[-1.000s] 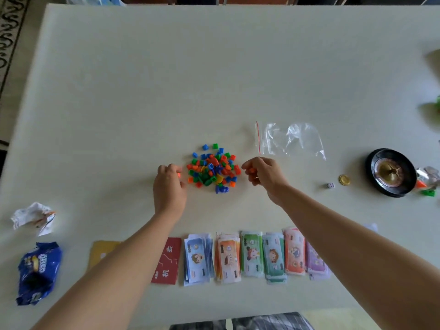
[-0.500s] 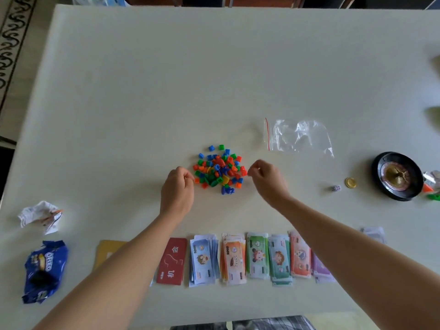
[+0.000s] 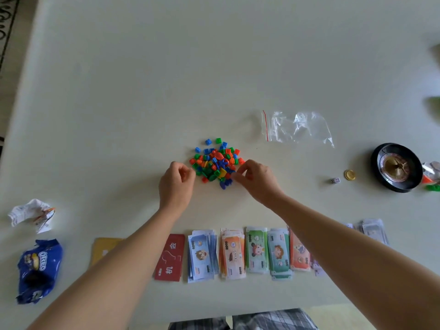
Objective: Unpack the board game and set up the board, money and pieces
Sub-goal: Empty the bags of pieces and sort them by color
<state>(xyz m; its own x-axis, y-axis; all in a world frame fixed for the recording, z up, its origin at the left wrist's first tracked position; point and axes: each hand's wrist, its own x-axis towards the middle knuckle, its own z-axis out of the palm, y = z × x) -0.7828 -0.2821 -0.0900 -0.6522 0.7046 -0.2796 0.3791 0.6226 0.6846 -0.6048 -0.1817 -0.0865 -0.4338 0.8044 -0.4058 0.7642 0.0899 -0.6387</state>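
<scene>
The left hand's (image 3: 177, 186) fingers (image 3: 178, 166) are curled in, thumb and forefinger brought close together at the left edge of the pile of small plastic pieces (image 3: 216, 163). The right hand's (image 3: 259, 181) fingers (image 3: 238, 178) are curled too, their tips drawn together in a pinch at the near right edge of the same pile. Whether either hand actually has a piece between its tips I cannot tell, since the fingers hide that spot.

The pile is a loose heap of red, orange, blue, green and yellow bits lying on the pale table (image 3: 119, 91), about in the middle of it, between the two hands.

Beyond the pile to the right lies a clear plastic bag (image 3: 297, 126) with a red seal strip, flat on the table. Further right are a white die (image 3: 335, 180) and a gold coin (image 3: 349, 174), near each other, and beside them a black roulette wheel (image 3: 396, 166).

Along the near edge, under the forearms, stacks of play money (image 3: 256, 250) lie side by side in a row: blue, orange, green, teal and red, with paler notes off to the right. Left of the row lie a red card (image 3: 170, 257) and a yellow card (image 3: 103, 248).

At the far left are a crumpled paper (image 3: 31, 214) and a blue biscuit wrapper (image 3: 39, 270).
</scene>
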